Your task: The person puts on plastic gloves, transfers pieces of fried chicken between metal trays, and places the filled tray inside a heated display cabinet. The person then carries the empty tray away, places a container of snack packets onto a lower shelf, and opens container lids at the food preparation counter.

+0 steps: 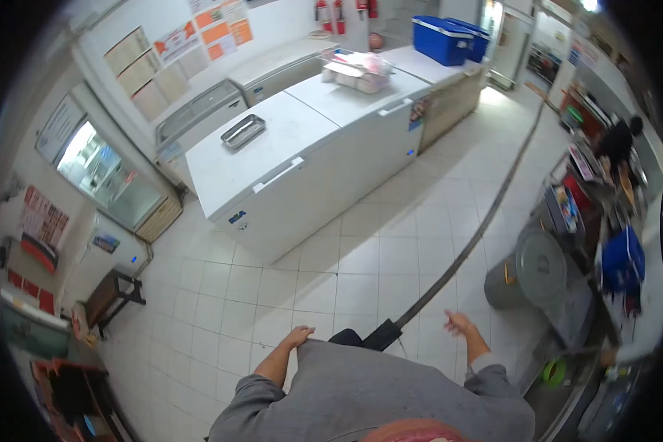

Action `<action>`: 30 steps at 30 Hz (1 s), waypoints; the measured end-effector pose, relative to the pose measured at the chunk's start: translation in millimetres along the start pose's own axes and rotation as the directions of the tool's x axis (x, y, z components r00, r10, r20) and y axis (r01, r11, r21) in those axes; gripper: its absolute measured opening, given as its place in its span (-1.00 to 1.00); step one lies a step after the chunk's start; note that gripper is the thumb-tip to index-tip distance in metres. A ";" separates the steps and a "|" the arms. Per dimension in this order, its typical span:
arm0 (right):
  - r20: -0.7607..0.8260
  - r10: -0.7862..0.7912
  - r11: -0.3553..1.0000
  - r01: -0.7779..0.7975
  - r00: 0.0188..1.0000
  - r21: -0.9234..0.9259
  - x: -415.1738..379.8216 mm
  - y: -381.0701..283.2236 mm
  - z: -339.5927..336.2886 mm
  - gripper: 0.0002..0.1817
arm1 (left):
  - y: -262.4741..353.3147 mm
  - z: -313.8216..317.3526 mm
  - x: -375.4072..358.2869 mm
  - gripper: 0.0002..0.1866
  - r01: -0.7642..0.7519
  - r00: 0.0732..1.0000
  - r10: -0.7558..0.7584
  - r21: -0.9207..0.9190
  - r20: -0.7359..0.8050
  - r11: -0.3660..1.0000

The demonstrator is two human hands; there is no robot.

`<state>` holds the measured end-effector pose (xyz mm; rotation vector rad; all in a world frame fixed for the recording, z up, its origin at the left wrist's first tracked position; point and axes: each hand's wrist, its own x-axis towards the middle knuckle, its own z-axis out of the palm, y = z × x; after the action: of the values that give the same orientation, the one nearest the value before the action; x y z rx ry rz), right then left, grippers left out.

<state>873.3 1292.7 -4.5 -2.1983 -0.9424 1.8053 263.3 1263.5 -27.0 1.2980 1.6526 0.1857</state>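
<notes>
My left hand [299, 337] is at the raised corner of my grey shirt [376, 376], its fingers closed and seemingly pinching the hem. Out to the right, my right hand [459, 323] hangs in the air over the floor with nothing in it, fingers apart and loosely bent. The nearest thing to it is a large grey bin [504, 283] with a round lid [541, 267] tilted against it. Between my hands, a dark shoe [346, 337] shows past the shirt, beside a black piece [382, 335] on a dark floor channel [460, 258].
A long white chest freezer [324, 184] stands ahead, bearing a metal tray [243, 131] and a plastic-wrapped container [357, 72]. Blue coolers [442, 40] sit behind. A glass-door fridge [107, 173] and small stool [114, 298] are left. A cluttered counter and a person [617, 141] are right.
</notes>
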 end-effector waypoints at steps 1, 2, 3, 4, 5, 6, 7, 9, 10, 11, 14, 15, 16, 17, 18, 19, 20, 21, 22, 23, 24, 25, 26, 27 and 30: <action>-0.111 -0.115 0.975 0.091 0.987 -0.200 47.3 -64.6 -28.6 -0.34 | 0.4 -1.1 8.6 -0.44 0.200 0.977 -0.194 -0.062 0.093 0.978; -0.136 -0.311 0.947 0.296 0.940 -0.125 62.2 -142.5 -43.3 -0.37 | -10.0 2.9 23.1 -0.43 0.288 0.946 -0.268 -0.094 0.184 0.953; -0.230 -0.377 0.926 0.374 0.897 -0.057 87.0 -211.3 -52.2 -0.48 | -21.7 7.7 40.5 -0.40 0.208 0.950 -0.182 -0.081 0.254 0.975; -0.252 -0.426 0.866 0.472 0.869 0.166 101.0 -280.6 -52.4 -0.54 | -13.3 12.5 49.9 -0.38 0.306 0.932 -0.281 -0.086 0.229 0.948; -0.287 -0.464 0.748 0.544 0.838 0.380 110.8 -344.5 -47.7 -0.59 | -2.2 8.5 68.1 -0.35 0.325 0.923 -0.276 -0.163 0.267 0.931; -0.270 -0.538 0.704 0.602 0.798 0.377 128.8 -394.7 -42.3 -0.63 | 38.2 -5.5 80.0 -0.35 0.397 0.908 -0.348 -0.218 0.233 0.892; -0.258 -0.609 0.651 0.658 0.750 0.378 142.1 -442.8 -35.3 -0.67 | 20.9 -3.1 123.4 -0.36 0.285 0.940 -0.250 -0.129 0.231 0.950; -0.127 -0.664 0.656 0.656 0.736 0.373 122.2 -534.2 -11.5 -0.71 | 11.3 -11.3 218.6 -0.39 0.094 0.976 -0.097 0.026 0.194 0.995; -0.037 -0.694 0.679 0.670 0.719 0.300 132.5 -567.7 -7.6 -0.73 | 26.0 -19.6 256.4 -0.41 0.016 0.989 -0.029 0.090 0.146 0.996; 0.055 -0.717 0.688 0.692 0.695 0.221 145.3 -604.6 -11.8 -0.73 | 42.7 -28.7 293.0 -0.43 -0.053 0.995 0.038 0.162 0.096 0.985; -0.131 -0.877 0.462 0.886 0.463 0.039 187.5 -703.3 -45.4 -0.76 | 180.6 -117.7 340.4 -0.51 0.052 0.995 -0.056 -0.050 -0.087 0.997; -0.201 -0.899 0.401 0.916 0.389 -0.021 208.2 -734.6 -65.0 -0.74 | 202.4 -140.4 368.4 -0.54 0.016 0.994 -0.030 -0.134 -0.105 0.991; -0.268 -0.899 0.384 0.917 0.345 -0.107 228.8 -767.8 -86.8 -0.75 | 228.2 -161.0 388.8 -0.56 -0.008 0.988 -0.026 -0.219 -0.150 0.976; -0.326 -0.899 0.366 0.910 0.292 -0.194 249.4 -805.6 -109.7 -0.76 | 257.5 -183.3 405.3 -0.58 -0.037 0.979 -0.027 -0.303 -0.202 0.952; -0.369 -0.895 0.364 0.890 0.252 -0.274 266.7 -843.8 -134.0 -0.75 | 285.6 -202.9 420.9 -0.60 -0.068 0.966 -0.037 -0.389 -0.257 0.919; -0.399 -0.893 0.360 0.864 0.210 -0.352 284.3 -881.4 -157.2 -0.74 | 308.6 -218.6 437.0 -0.68 -0.098 0.955 -0.030 -0.412 -0.294 0.906; -0.433 -0.888 0.352 0.836 0.155 -0.421 304.7 -920.6 -179.9 -0.73 | 323.2 -229.5 460.6 -0.69 -0.148 0.942 -0.004 -0.423 -0.337 0.894; -0.454 -0.885 0.341 0.803 0.100 -0.488 324.9 -959.6 -201.1 -0.71 | 334.3 -239.0 482.4 -0.70 -0.194 0.924 0.013 -0.438 -0.382 0.878; -0.457 -0.884 0.358 0.772 0.099 -0.525 347.2 -999.8 -222.1 -0.69 | 345.4 -244.2 501.2 -0.71 -0.234 0.904 0.019 -0.456 -0.427 0.859; -0.454 -0.884 0.377 0.739 0.109 -0.559 371.5 -1035.9 -239.9 -0.67 | 361.4 -251.4 516.9 -0.71 -0.245 0.890 0.026 -0.429 -0.456 0.870; -0.448 -0.885 0.398 0.703 0.125 -0.589 398.2 -1068.9 -253.7 -0.65 | 384.3 -266.5 534.6 -0.72 -0.246 0.877 0.026 -0.402 -0.480 0.882; -0.446 -0.883 0.422 0.666 0.146 -0.616 425.2 -1093.4 -263.6 -0.62 | 405.8 -280.1 549.0 -0.72 -0.241 0.866 0.026 -0.372 -0.499 0.897; -0.423 -0.883 0.441 0.666 0.202 -0.602 450.7 -1112.2 -271.9 -0.60 | 427.0 -289.3 559.6 -0.72 -0.243 0.865 0.003 -0.415 -0.502 0.877; -0.403 -0.882 0.454 0.668 0.244 -0.589 472.1 -1136.0 -281.2 -0.57 | 453.7 -300.4 576.1 -0.72 -0.260 0.858 -0.010 -0.450 -0.514 0.855; -0.357 -0.833 0.553 0.610 0.423 -0.568 496.6 -1187.0 -285.0 -0.52 | 527.8 -333.9 629.9 -0.71 -0.311 0.850 0.028 -0.458 -0.526 0.833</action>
<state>735.5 2582.1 230.9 -1.7773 -1.7716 0.4792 394.1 2131.2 102.3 1.0060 1.7182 1.1048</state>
